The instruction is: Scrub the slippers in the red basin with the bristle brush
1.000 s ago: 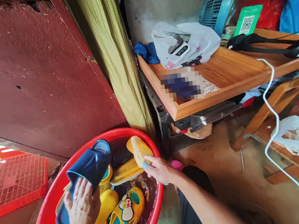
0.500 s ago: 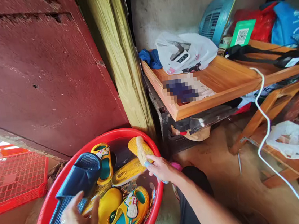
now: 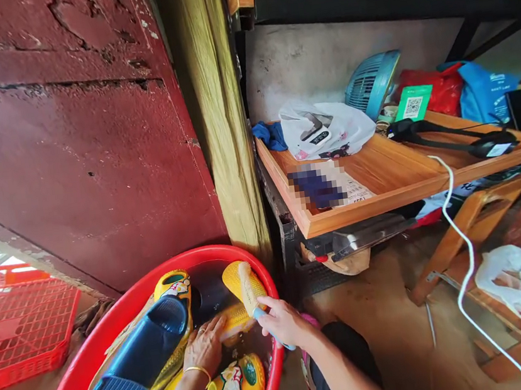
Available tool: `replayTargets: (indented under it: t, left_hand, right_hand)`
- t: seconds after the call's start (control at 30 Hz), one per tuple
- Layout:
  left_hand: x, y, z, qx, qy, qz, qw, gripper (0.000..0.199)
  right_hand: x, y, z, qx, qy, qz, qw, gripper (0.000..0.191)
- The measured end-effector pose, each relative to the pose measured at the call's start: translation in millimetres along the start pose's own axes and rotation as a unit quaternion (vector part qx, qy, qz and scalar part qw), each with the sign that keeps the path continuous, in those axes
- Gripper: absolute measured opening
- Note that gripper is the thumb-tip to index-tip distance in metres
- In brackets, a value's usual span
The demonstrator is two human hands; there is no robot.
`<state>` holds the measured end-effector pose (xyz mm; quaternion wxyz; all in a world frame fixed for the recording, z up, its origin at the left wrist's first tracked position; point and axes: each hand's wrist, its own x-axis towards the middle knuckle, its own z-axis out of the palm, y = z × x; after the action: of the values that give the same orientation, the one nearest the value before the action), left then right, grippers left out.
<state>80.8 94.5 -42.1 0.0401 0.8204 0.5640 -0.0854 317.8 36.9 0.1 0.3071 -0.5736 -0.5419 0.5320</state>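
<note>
In my right hand (image 3: 286, 325) is a scrubbing brush (image 3: 249, 288) with a blue handle and pale bristles, held over the right side of a red basin (image 3: 217, 251). My left hand (image 3: 206, 350) reaches into the basin, its fingers curled on the near end of a yellow slipper (image 3: 235, 321) lying sole up; the fingertips are partly hidden. Dark water surrounds the footwear. A blue slipper (image 3: 141, 345) lies to the left of my left hand. A yellow-and-teal slipper with a cartoon figure (image 3: 245, 380) sits below, and another cartoon slipper (image 3: 171, 285) behind.
A red plastic crate (image 3: 20, 326) stands left of the basin, below a dark red door (image 3: 71, 161). To the right is a wooden tray table (image 3: 381, 174) with a plastic bag (image 3: 328, 126) and a blue fan (image 3: 373, 83). A white cable (image 3: 467, 233) hangs in front of a wooden stool (image 3: 516, 309).
My left hand has moved right and away from me, from above the slippers at the near left onto the yellow slipper. The blue slipper has shifted nearer. My view has tilted up.
</note>
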Motion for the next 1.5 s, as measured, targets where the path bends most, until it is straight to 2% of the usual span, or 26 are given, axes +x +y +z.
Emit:
replayTargets:
  t: [0.2,0.3,0.37,0.47,0.53,0.6,0.67,0.73,0.8,0.9,1.0,1.1,1.17,1.27,1.37,1.5]
  left_hand:
    - [-24,-8,-52.3,-0.022,0.071,0.069,0.995,0.047]
    - [-43,-29,-69.4,-0.058,0.105,0.051,0.991,0.043]
    - [-60,-47,-72.6,-0.109,0.128,0.015,0.986,0.044]
    - [-88,-64,-61.6,-0.230,0.142,-0.053,0.961,0.046]
    - [-105,-66,-45.0,-0.326,0.132,-0.099,0.931,0.047]
    - [-115,-60,-25.7,-0.413,0.133,-0.153,0.888,0.051]
    - [-120,-53,-8.8,-0.479,0.155,-0.205,0.840,0.054]
    - [-121,-48,4.1,-0.520,0.179,-0.230,0.803,0.055]
    - [-121,-48,14.7,-0.540,0.192,-0.222,0.789,0.055]
    - [-120,-54,30.5,-0.531,0.193,-0.202,0.800,0.056]
    - [-121,-57,44.5,-0.460,0.185,-0.198,0.846,0.055]
    - [-125,-52,50.5,-0.368,0.195,-0.178,0.892,0.049]
    - [-128,-46,50.2,-0.334,0.210,-0.153,0.906,0.046]
    - [-131,-40,48.0,-0.317,0.223,-0.129,0.913,0.042]
    - [-131,-36,47.9,-0.350,0.208,-0.122,0.905,0.054]
    - [-127,-35,51.6,-0.415,0.176,-0.069,0.890,0.074]
  right_hand:
    - [5,-10,10,-0.018,-0.022,0.016,0.999,0.058]
    - [5,-11,17,-0.036,-0.001,0.020,0.999,0.059]
    - [4,-9,20,-0.078,0.034,0.007,0.996,0.059]
    - [-4,-8,27,-0.177,0.106,-0.047,0.977,0.057]
    - [-13,-8,37,-0.234,0.121,-0.106,0.959,0.059]
    - [-25,-8,51,-0.284,0.087,-0.170,0.940,0.062]
    - [-36,-7,65,-0.345,0.032,-0.203,0.916,0.065]
    - [-44,-5,76,-0.407,0.008,-0.187,0.894,0.061]
    - [-45,-4,79,-0.442,0.010,-0.154,0.884,0.055]
    - [-39,-7,75,-0.438,0.025,-0.119,0.890,0.053]
    - [-38,-13,74,-0.429,0.041,-0.107,0.896,0.060]
    - [-44,-16,81,-0.439,-0.013,-0.143,0.887,0.060]
    - [-47,-18,87,-0.459,-0.022,-0.123,0.879,0.060]
    - [-44,-21,89,-0.471,0.007,-0.066,0.880,0.056]
    - [-39,-24,82,-0.458,0.014,-0.049,0.888,0.055]
    - [-51,-26,79,-0.476,-0.045,-0.073,0.875,0.060]
